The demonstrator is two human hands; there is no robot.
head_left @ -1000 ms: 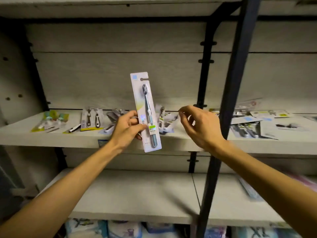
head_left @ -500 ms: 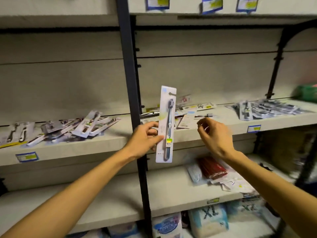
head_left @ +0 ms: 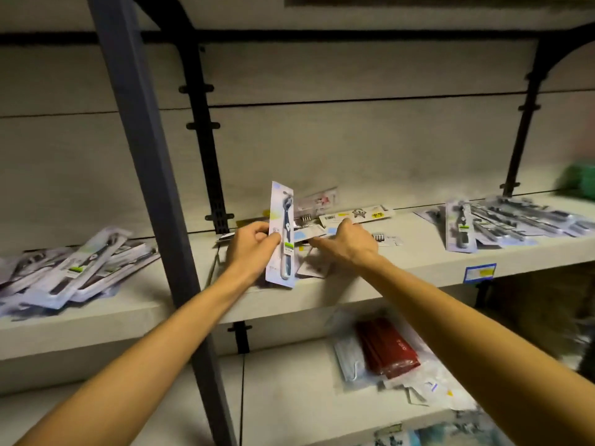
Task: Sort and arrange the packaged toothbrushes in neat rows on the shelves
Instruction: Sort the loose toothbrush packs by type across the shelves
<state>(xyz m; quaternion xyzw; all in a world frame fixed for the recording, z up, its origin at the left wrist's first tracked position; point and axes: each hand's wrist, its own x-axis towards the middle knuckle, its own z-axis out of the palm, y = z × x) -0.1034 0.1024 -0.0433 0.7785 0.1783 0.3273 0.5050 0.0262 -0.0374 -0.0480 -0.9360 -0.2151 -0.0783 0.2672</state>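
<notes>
My left hand [head_left: 252, 246] holds a packaged toothbrush [head_left: 282, 235] upright, a long white card with a dark blue brush, just above the middle shelf [head_left: 418, 272]. My right hand [head_left: 346, 244] reaches onto a loose scatter of toothbrush packages [head_left: 354, 217] lying on that shelf, fingers down on a white card; whether it grips one I cannot tell. A messy heap of toothbrush packages [head_left: 77, 268] lies on the shelf at left. Another pile of toothbrush packages [head_left: 502, 223] lies at right, fanned out.
A grey steel upright [head_left: 145, 175] crosses in front of my left forearm. Black brackets [head_left: 206, 149] run up the back wall. The lower shelf [head_left: 289, 400] carries a red packet [head_left: 388, 349] and clear bags. A blue price tag [head_left: 479, 272] sits on the shelf edge. Something green [head_left: 579, 181] is far right.
The view has swung right and closer to the shelf. My right hand has dropped from mid-air onto the scattered packages. My left hand still holds the same toothbrush package, now lower, near the shelf.
</notes>
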